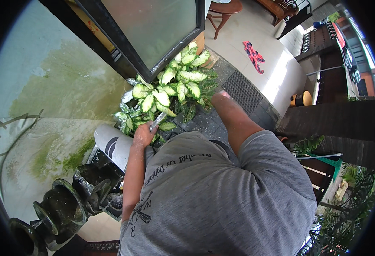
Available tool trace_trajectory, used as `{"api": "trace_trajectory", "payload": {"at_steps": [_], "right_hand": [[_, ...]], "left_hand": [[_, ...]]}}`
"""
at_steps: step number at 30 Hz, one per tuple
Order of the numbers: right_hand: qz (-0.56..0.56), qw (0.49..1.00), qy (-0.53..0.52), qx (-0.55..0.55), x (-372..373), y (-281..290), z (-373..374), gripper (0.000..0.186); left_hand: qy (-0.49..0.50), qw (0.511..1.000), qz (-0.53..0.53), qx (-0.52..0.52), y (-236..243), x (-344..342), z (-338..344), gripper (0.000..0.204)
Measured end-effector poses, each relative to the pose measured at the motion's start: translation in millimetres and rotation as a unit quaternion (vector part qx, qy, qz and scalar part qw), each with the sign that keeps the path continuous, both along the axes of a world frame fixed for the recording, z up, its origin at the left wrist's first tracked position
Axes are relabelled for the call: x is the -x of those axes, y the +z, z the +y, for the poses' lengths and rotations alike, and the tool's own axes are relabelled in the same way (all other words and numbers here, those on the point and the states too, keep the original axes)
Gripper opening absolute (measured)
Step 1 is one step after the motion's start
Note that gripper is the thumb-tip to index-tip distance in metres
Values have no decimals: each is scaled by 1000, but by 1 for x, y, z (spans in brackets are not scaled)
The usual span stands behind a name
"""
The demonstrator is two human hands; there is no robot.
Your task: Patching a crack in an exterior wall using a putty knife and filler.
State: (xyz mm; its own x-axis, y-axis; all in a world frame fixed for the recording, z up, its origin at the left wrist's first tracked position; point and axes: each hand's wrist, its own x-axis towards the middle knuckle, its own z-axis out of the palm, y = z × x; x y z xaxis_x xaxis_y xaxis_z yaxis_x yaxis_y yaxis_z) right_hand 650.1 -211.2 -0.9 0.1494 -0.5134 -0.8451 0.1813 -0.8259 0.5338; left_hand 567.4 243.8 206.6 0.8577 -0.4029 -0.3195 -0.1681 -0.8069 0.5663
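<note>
Head view, looking down over my grey shirt. My left hand (143, 135) is closed tight around a slim metal tool (158, 120), likely a blade or trowel, its tip reaching into the variegated plant (167, 91) at the foot of the dark door frame (123, 51). My right hand (220, 96) reaches to the plant's far side; whether it grips anything I cannot tell, as it is blurred against the leaves. I judge the tool stiff and light, best held by its handle end; the leaves look soft and easily torn. A grey cylinder (113, 147) lies just beside my left forearm, dark urns (62, 207) crowd the lower left, and a doormat (243, 90) lies beyond the plant.
</note>
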Motion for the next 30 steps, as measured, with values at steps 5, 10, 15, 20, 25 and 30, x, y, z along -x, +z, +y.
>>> {"api": "trace_trajectory", "payload": {"at_steps": [5,10,15,20,25,30], "right_hand": [[37,998,-1,49,16,-49,-18,21],[-61,997,27,38,21,-20,106,18],[-143,990,9,-5,33,-15,172,19],[-213,962,111,-132,123,-6,267,21],[-238,848,354,-313,176,-4,166,22],[-217,747,505,-374,72,20,117,24]], "left_hand": [[82,930,214,289,63,-22,-56,50],[-127,869,85,471,214,-24,-132,40],[-405,837,112,349,289,-34,-195,23],[-411,777,205,432,263,-54,-172,42],[-396,737,319,445,253,-44,-175,52],[-366,744,306,467,260,-32,-186,51]]}}
